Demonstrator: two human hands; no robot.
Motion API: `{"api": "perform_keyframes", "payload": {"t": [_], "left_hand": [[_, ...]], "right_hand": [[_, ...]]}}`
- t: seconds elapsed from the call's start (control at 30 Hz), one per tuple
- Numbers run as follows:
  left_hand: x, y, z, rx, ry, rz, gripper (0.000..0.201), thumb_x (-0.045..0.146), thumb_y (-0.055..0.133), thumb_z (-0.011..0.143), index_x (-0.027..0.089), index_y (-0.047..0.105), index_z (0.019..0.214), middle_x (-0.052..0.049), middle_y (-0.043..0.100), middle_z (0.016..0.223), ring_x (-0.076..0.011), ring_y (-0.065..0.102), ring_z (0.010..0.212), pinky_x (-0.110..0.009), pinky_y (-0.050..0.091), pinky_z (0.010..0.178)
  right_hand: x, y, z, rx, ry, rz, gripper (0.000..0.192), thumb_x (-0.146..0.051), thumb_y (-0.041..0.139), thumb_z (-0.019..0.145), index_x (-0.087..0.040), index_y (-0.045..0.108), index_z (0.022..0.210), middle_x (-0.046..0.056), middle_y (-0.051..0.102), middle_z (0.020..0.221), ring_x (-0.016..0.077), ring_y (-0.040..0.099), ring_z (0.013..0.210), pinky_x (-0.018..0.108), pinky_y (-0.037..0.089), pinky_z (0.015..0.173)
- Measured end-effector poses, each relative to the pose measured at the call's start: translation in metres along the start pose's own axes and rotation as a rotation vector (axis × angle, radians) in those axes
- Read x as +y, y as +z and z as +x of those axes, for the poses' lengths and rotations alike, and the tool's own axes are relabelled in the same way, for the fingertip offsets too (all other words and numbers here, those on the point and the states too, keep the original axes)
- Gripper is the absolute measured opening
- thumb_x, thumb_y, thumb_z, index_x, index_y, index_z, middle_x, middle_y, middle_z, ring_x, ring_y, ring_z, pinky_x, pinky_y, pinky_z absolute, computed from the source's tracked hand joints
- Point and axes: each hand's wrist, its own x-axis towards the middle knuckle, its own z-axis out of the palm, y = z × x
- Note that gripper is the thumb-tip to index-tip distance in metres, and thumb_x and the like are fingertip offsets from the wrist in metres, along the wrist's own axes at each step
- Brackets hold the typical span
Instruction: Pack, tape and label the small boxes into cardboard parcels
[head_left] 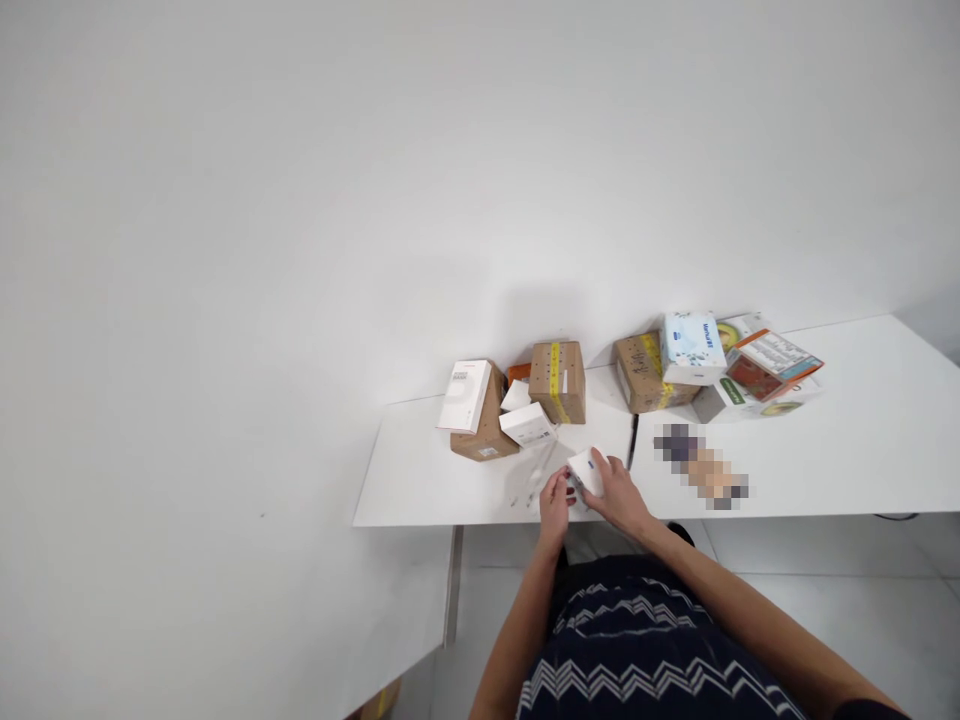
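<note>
The right hand (621,492) has its fingers clamped on a small white box (583,468) with a blue mark, held tilted above the front edge of the white table (840,470). The left hand (555,508) is at the box's left side, its fingers curled; whether they grip the box or only touch it, I cannot tell. Just beyond the left hand, some thin, pale items (534,480) lie on the table, too blurred to name.

Farther back on the left, a flat white box with dark print (466,392) rests tilted on a brown carton (491,438). Beside it are a white carton (529,427), an orange box (517,374) and an upright brown box with yellow tape (571,385). On the right, a pale blue floral box (691,352) sits on a second taped carton (636,378), next to a box with avocado pictures (724,402) that carries an orange-edged packet (776,362).
</note>
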Motion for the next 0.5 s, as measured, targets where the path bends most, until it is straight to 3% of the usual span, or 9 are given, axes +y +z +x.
{"api": "perform_keyframes", "payload": {"t": [0.13,0.23,0.37,0.43,0.5], "left_hand": [[-0.005,-0.009,0.007,0.264,-0.054,-0.009,0.049,0.056,0.066,0.068,0.019,0.067,0.100,-0.008,0.066,0.099,-0.0171,0.060,0.084,-0.028,0.046,0.074],[-0.006,-0.016,0.008,0.354,-0.171,-0.105,0.049,0.053,0.066,0.068,0.021,0.063,0.104,-0.006,0.062,0.099,-0.0148,0.059,0.080,-0.028,0.046,0.072],[0.009,-0.012,0.003,0.166,-0.240,-0.346,0.058,0.054,0.068,0.066,0.027,0.055,0.116,-0.007,0.058,0.111,-0.0158,0.062,0.081,-0.031,0.049,0.071],[0.022,-0.004,-0.002,0.018,-0.276,-0.450,0.060,0.058,0.065,0.068,0.029,0.052,0.120,-0.008,0.057,0.118,-0.0203,0.062,0.087,-0.035,0.051,0.072],[0.035,0.005,-0.005,-0.123,-0.320,-0.523,0.062,0.062,0.060,0.071,0.025,0.053,0.120,-0.011,0.057,0.122,-0.0264,0.061,0.097,-0.040,0.052,0.074]], "right_hand": [[0.018,-0.013,0.015,0.054,0.214,0.387,0.067,-0.040,0.061,0.069,-0.020,0.046,0.131,0.011,0.053,0.123,0.0289,0.048,0.117,0.042,0.040,0.098],[0.023,-0.028,0.020,0.014,0.440,0.864,0.062,-0.044,0.060,0.071,-0.022,0.047,0.127,0.009,0.059,0.117,0.0267,0.057,0.106,0.038,0.049,0.085],[0.018,-0.039,0.018,-0.112,0.534,1.385,0.037,-0.039,0.058,0.075,-0.022,0.058,0.108,0.007,0.068,0.100,0.0214,0.063,0.086,0.032,0.053,0.071],[0.017,-0.038,0.015,-0.180,0.568,1.464,0.031,-0.040,0.057,0.076,-0.021,0.062,0.100,0.007,0.069,0.097,0.0207,0.064,0.082,0.031,0.053,0.070],[0.020,-0.032,0.013,-0.223,0.587,1.387,0.034,-0.045,0.055,0.077,-0.020,0.063,0.099,0.008,0.069,0.099,0.0209,0.064,0.082,0.033,0.053,0.072]]}}
